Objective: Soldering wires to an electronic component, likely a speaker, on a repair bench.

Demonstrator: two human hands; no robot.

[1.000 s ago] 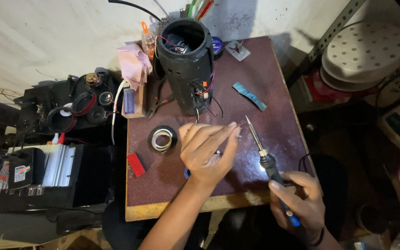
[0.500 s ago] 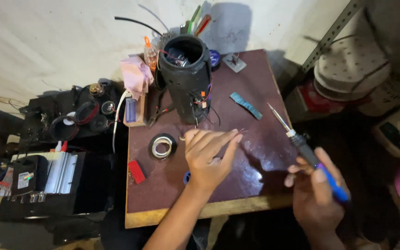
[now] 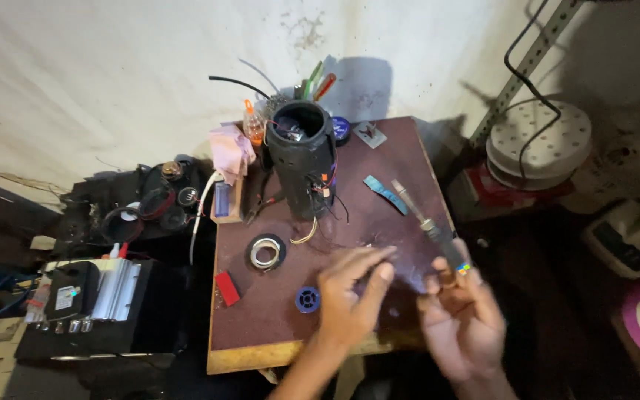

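Right hand (image 3: 462,320), lower right, grips the soldering iron (image 3: 431,226); left hand (image 3: 350,296) hovers open and empty at centre. The black cylinder's (image 3: 301,159) wires hang loose, unsoldered.

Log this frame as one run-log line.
right hand: holds soldering iron, tip up | left hand: open, over table | nearby: blue solder spool, black speaker housing

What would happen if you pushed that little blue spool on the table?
The blue spool lies flat on its round face, so it would probably slide across the brown table rather than roll. It looks small and plastic, likely light. Tipped onto its rim, it might roll away.
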